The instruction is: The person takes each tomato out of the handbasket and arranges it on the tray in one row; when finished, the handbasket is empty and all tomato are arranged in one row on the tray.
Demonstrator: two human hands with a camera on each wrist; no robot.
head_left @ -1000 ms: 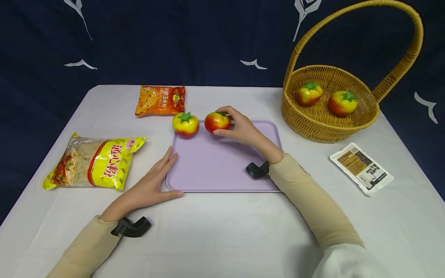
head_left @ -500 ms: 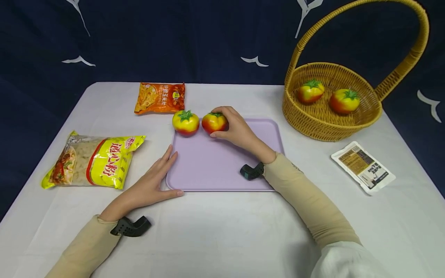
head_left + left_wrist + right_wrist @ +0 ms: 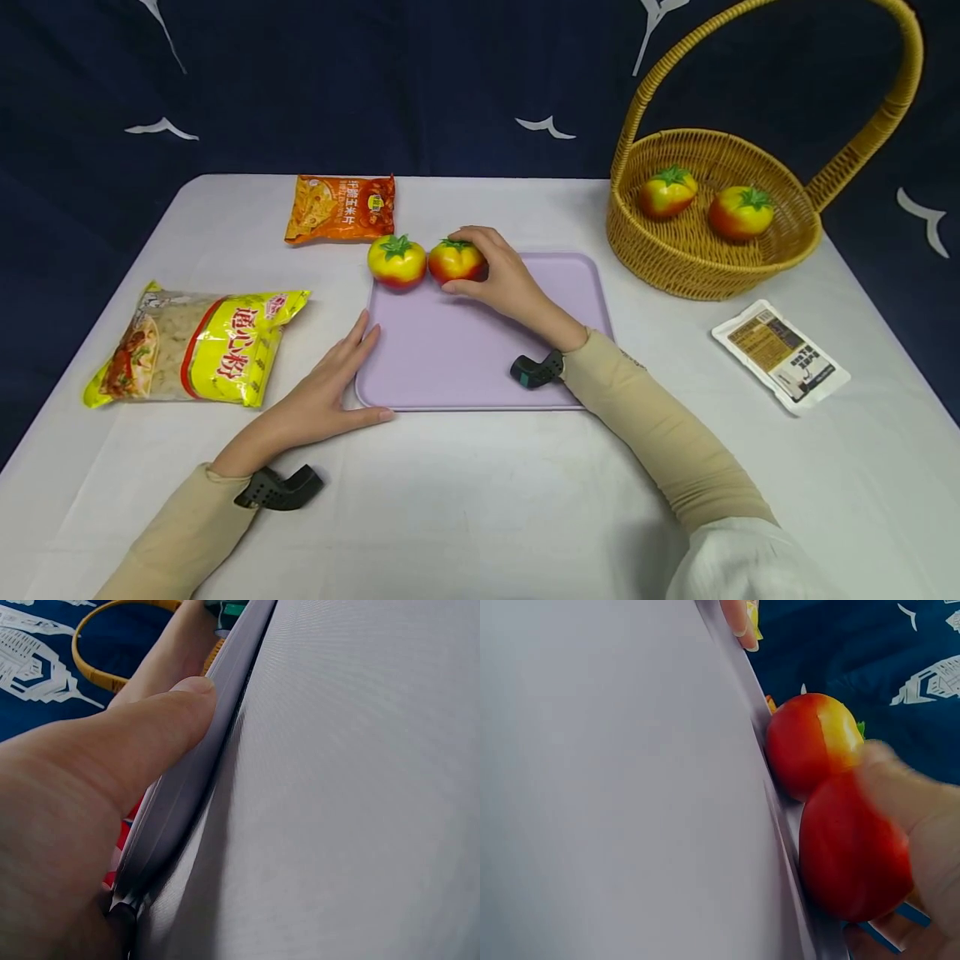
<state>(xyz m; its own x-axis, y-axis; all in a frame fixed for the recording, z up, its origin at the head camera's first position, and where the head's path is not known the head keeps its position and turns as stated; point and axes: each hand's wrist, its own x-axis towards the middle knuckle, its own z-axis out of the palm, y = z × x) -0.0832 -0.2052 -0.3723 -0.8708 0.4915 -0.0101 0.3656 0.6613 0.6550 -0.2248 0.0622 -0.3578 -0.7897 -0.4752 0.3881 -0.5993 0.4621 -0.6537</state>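
My right hand (image 3: 507, 282) grips a red-and-yellow tomato (image 3: 454, 262) with a green leafy top, thumb in front and fingers behind. In the right wrist view this tomato (image 3: 855, 855) lies right up against a second tomato (image 3: 806, 742), which sits at the far left corner of the lilac tray (image 3: 480, 358). My left hand (image 3: 315, 400) lies at the tray's near left corner with its fingers straight along the left side. In the left wrist view, the thumb (image 3: 169, 720) rests along the tray's front rim (image 3: 225, 712).
A wicker basket (image 3: 675, 271) with a tall handle stands at the back right, holding two tomatoes (image 3: 741, 213). A white pouch (image 3: 782, 357) lies before it. Left of the tray are a yellow macaroni bag (image 3: 202, 346) and, further back, an orange snack packet (image 3: 341, 208).
My right hand has moved slightly left with its tomato, closing the gap to the other tomato. The left hand has kept its place at the tray's corner.
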